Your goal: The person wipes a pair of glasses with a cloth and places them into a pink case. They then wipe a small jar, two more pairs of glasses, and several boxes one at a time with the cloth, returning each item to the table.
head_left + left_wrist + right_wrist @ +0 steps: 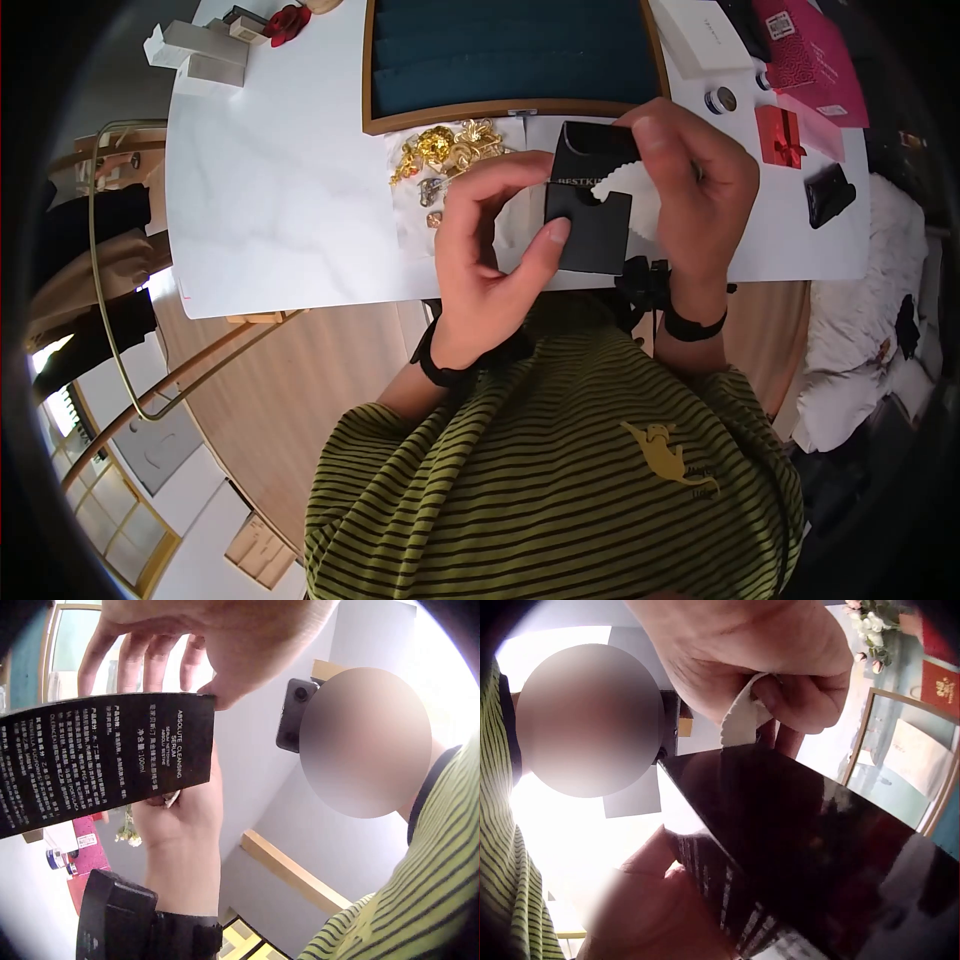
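A black printed box (588, 238) is gripped by my left hand (490, 262), thumb on its front and fingers behind its left side. White text covers the face of the box (112, 754) in the left wrist view. Beside its upper right, my right hand (705, 190) pinches a white cloth with a scalloped edge (643, 205), which overlaps the box. In the right wrist view the curled fingers of my right hand (757, 656) hold the cloth (741, 720) against the edge of the glossy box (795, 825).
Gold-coloured jewellery (450, 150) lies left of my hands, below a wood-framed tray with dark lining (510, 112). White boxes (205, 60) stand at the far left. At the right are a red box with a bow (780, 135), a black pouch (828, 195) and a pink package (820, 65).
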A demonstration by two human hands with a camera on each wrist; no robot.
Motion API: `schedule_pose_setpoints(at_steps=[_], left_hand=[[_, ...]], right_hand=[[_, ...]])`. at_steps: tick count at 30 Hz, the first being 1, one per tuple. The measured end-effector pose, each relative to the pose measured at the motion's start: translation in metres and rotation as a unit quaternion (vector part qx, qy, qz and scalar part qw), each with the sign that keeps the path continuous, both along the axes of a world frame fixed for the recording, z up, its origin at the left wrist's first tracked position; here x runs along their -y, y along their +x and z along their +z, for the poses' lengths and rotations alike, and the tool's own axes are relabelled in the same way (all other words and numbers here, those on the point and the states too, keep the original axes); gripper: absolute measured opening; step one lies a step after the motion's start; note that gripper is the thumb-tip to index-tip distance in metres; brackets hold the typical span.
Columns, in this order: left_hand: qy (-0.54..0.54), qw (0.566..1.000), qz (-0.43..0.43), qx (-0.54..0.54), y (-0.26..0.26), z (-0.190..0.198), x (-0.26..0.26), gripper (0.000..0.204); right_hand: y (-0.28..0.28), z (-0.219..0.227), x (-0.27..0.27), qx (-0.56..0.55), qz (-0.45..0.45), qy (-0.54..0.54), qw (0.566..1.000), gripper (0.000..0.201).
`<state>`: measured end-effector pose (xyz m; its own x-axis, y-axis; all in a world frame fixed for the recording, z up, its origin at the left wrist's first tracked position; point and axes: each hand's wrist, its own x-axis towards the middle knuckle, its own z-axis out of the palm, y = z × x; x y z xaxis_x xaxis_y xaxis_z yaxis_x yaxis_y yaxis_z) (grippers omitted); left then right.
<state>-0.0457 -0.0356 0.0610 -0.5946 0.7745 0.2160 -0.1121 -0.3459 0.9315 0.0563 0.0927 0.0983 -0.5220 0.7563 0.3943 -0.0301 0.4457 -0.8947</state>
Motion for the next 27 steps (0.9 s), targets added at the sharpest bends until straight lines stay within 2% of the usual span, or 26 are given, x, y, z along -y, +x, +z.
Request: schedule_pose_setpoints(at_steps=[3,6,8,10,12,17,19,25,27], left_hand=[[-0.014,0.978,-0.027,-0.206,-0.012,-0.004,-0.001,0.025],[-0.034,0.978,-0.077,-0.190,-0.013,0.001,0.001,0.020],[-0.016,0.982,-0.077,-0.173,-0.014,-0.005,-0.001,0.019],[0.000,0.984,-0.076,-0.159,-0.014,-0.009,-0.004,0.017],[-0.006,0.990,-0.011,-0.139,-0.011,-0.010,-0.006,0.018],[0.003,0.985,0.001,-0.170,-0.010,-0.010,-0.005,0.024],[0.002,0.979,-0.013,-0.205,-0.011,-0.008,-0.003,0.033],[-0.029,0.966,-0.041,-0.254,-0.015,-0.001,0.004,0.053],[-0.028,0.963,-0.033,-0.265,-0.017,-0.001,0.002,0.053]], right_hand=[[0.002,0.006,-0.005,0.002,0.011,0.018,1.000,0.011],[0.014,0.019,-0.015,0.026,0.049,0.038,0.998,0.007],[0.021,0.031,-0.020,0.065,0.111,0.101,0.987,0.011],[0.028,0.033,-0.021,0.068,0.121,0.085,0.987,0.017],[0.031,0.037,-0.019,0.102,0.146,0.093,0.980,0.023],[0.017,0.021,-0.006,0.092,0.148,0.090,0.981,0.026],[0.017,0.015,-0.008,0.087,0.136,0.095,0.982,0.030],[0.017,0.014,-0.011,0.049,0.145,0.079,0.985,0.027],[0.017,0.017,-0.012,0.050,0.149,0.083,0.984,0.026]])
